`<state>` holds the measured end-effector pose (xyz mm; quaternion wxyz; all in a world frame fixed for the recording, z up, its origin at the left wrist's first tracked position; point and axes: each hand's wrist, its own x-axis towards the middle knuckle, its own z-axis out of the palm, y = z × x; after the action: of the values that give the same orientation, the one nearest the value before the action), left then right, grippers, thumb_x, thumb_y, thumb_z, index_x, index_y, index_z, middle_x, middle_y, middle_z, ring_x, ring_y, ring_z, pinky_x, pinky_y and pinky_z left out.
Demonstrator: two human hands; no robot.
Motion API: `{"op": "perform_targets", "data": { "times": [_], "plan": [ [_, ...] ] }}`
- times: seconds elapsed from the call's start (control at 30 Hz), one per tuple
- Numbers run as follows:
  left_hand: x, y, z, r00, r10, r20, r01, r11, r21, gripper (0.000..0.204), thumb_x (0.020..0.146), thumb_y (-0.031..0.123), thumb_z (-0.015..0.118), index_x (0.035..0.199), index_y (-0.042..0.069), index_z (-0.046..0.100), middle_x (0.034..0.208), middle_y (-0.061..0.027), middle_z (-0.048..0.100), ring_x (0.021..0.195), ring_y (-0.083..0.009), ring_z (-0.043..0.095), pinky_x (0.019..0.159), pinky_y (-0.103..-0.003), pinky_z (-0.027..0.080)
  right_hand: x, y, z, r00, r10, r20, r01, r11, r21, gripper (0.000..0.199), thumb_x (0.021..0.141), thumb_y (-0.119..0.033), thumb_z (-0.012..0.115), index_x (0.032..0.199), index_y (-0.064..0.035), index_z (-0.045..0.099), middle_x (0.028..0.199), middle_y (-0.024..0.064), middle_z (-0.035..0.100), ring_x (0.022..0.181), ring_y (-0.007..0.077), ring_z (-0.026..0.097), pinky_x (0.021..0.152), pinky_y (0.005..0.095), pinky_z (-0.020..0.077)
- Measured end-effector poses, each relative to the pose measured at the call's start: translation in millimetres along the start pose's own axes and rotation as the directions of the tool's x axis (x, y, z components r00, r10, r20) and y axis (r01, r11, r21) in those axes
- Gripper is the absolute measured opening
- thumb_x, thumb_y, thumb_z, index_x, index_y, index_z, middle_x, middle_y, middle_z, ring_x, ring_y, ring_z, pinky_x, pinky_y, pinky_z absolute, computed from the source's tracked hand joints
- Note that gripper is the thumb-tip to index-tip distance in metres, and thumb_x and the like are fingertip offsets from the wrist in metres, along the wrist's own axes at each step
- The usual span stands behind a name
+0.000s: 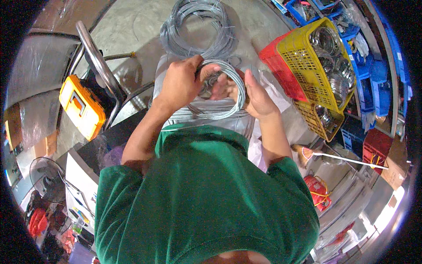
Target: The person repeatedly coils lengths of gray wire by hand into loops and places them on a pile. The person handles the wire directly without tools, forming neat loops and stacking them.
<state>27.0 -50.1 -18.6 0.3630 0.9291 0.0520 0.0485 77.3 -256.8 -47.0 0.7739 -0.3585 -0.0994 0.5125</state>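
A ring-shaped coil of grey wire rope (pixel 239 83) is held up in front of me. My left hand (pixel 182 81) grips its upper left side, thumb laid along the strands. At the coil's right side is my right hand (pixel 261 99), its thumb raised and apart from the wire. The fingers of that hand reach behind the strands and show blurred through the ring. More coiled wire rope (pixel 180 114) lies beneath the held coil, partly hidden by it and by my shirt.
Beyond my hands, a large grey wire coil (pixel 167 37) lies on the floor. Yellow crate (pixel 303 57) and red crate (pixel 274 57) stand at right, the yellow one holding shiny coils. Blue bins (pixel 378 90) line the far right. An orange-yellow toolbox (pixel 81 108) sits left beside bent metal tubing (pixel 99 57).
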Motion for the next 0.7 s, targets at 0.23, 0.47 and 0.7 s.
{"op": "perform_targets", "data": {
  "times": [0.23, 0.47, 0.7],
  "plan": [
    [2.7, -3.0, -5.9, 0.979, -0.203, -0.022, 0.204, 0.977, 0.059, 0.052, 0.093, 0.048, 0.06, 0.081, -0.002, 0.063, 0.069, -0.0266, 0.062, 0.07, -0.0464, 0.063, 0.063, -0.05, 0.049, -13.7, 2.7, 14.5, 0.816, -0.468, -0.339, 0.047, 0.639, -0.768, 0.035, 0.092, -0.018, 0.066, 0.122, -0.0008, 0.057, 0.099, 0.0073, 0.066, 0.085, 0.0127, 0.062, 0.08, 0.028, 0.0495],
    [4.0, -8.0, 3.2, 0.97, -0.239, 0.043, 0.237, 0.97, 0.042, 0.042, 0.095, 0.039, 0.061, 0.086, -0.002, 0.065, 0.07, -0.025, 0.06, 0.063, -0.0395, 0.062, 0.059, -0.044, 0.047, -7.9, 27.3, 17.3, 0.706, -0.625, -0.334, -0.155, 0.324, -0.933, 0.033, 0.089, -0.016, 0.07, 0.117, -0.001, 0.061, 0.08, 0.0087, 0.066, 0.072, 0.0113, 0.061, 0.067, 0.0273, 0.0498],
    [3.2, -29.0, 6.4, 0.948, -0.259, 0.182, 0.317, 0.754, -0.576, 0.038, 0.097, 0.032, 0.055, 0.109, -0.002, 0.066, 0.084, -0.013, 0.07, 0.066, -0.0196, 0.063, 0.061, -0.032, 0.048, 1.1, 6.6, -2.1, 0.826, -0.344, -0.447, -0.203, 0.558, -0.805, 0.025, 0.099, -0.025, 0.057, 0.103, -0.0012, 0.063, 0.065, 0.0018, 0.058, 0.061, 0.0075, 0.054, 0.058, 0.024, 0.0429]
  ]
}}
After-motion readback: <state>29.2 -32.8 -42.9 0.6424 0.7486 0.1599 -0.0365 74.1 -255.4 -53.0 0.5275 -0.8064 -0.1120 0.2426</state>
